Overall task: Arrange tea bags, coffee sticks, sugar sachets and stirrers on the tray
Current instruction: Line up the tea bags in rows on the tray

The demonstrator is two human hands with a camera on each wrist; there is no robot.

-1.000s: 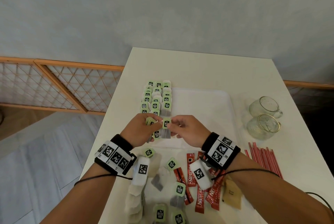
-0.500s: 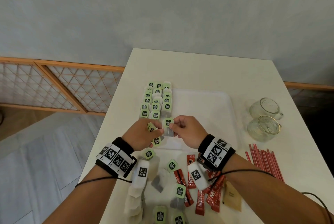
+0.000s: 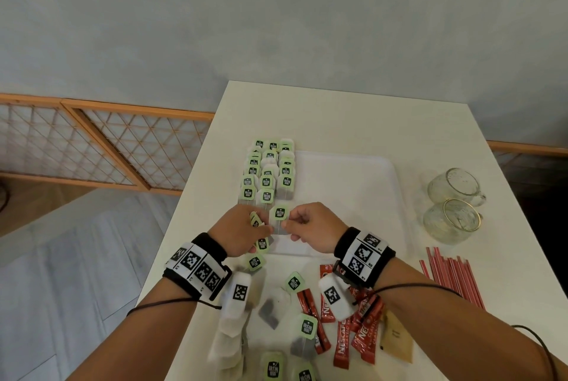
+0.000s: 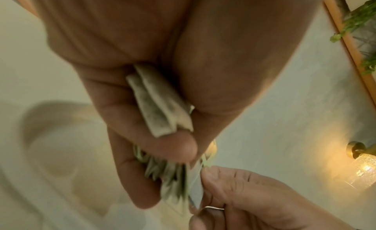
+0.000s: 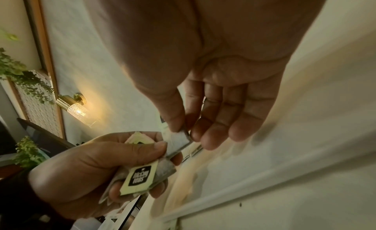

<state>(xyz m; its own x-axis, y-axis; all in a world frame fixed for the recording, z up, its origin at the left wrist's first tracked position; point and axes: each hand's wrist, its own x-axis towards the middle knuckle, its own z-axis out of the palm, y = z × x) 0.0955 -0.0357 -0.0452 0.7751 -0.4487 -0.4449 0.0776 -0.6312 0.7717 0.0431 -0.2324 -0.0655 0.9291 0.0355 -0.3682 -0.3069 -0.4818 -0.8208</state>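
Three rows of green-tagged tea bags (image 3: 269, 170) lie on the left side of the white tray (image 3: 353, 177). My left hand (image 3: 242, 233) hovers over the tray's near left corner and grips a small bunch of tea bags (image 4: 160, 104), also shown as the bunch (image 5: 140, 177). My right hand (image 3: 310, 227) pinches one tea bag (image 3: 279, 214) by thumb and forefinger, right beside the left hand; the pinched bag (image 5: 181, 141) touches the bunch. Loose tea bags (image 3: 295, 282), red coffee sticks (image 3: 347, 337) and red stirrers (image 3: 451, 276) lie on the table nearer me.
Two glass mugs (image 3: 451, 205) stand right of the tray. A brown sachet (image 3: 396, 337) lies by the coffee sticks. The table's left edge (image 3: 184, 205) drops to the floor beside a wooden lattice fence (image 3: 92, 147). A wall closes the far side.
Both hands have stayed over the tray's near left corner. The right hand has drawn the single tea bag slightly up and away from the left hand's bunch.
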